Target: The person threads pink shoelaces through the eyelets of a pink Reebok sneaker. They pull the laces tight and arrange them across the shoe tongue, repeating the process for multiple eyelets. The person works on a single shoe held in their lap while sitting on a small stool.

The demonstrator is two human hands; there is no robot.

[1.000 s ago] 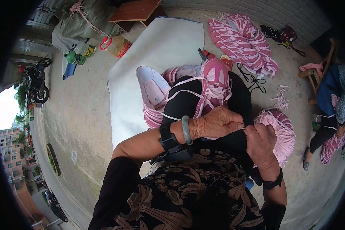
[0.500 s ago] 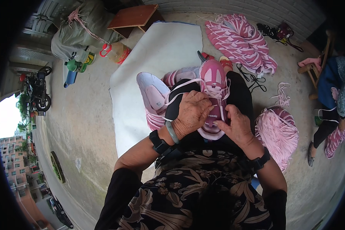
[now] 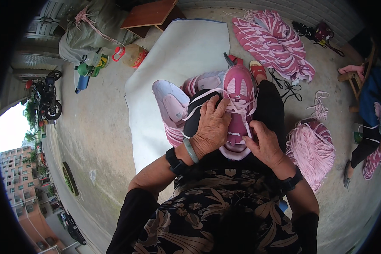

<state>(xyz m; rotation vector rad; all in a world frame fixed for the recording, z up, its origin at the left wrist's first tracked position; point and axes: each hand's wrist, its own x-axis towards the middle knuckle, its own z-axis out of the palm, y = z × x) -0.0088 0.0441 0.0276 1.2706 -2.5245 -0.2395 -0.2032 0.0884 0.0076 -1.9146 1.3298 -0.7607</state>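
A pink sneaker (image 3: pixel 238 91) lies on my lap with its toe pointing away from me and pale pink laces (image 3: pixel 241 111) threaded across it. My left hand (image 3: pixel 211 127) rests on the shoe's left side, fingers spread over the laces. My right hand (image 3: pixel 264 142) grips the shoe's heel end at the tongue. More pink shoe uppers (image 3: pixel 173 108) lie just left of it on my knee.
A white foam sheet (image 3: pixel 178 63) covers the concrete floor ahead. A bundle of pink laces (image 3: pixel 311 150) lies at my right, a heap of pink-and-white striped pieces (image 3: pixel 273 42) beyond. Bottles (image 3: pixel 131 55), a sack and a wooden stool (image 3: pixel 150 15) stand far left. Another person's leg (image 3: pixel 362 152) is at the right.
Both hands left the lace bundle at my right and came onto the pink sneaker on my lap; the left hand now lies over its laces.
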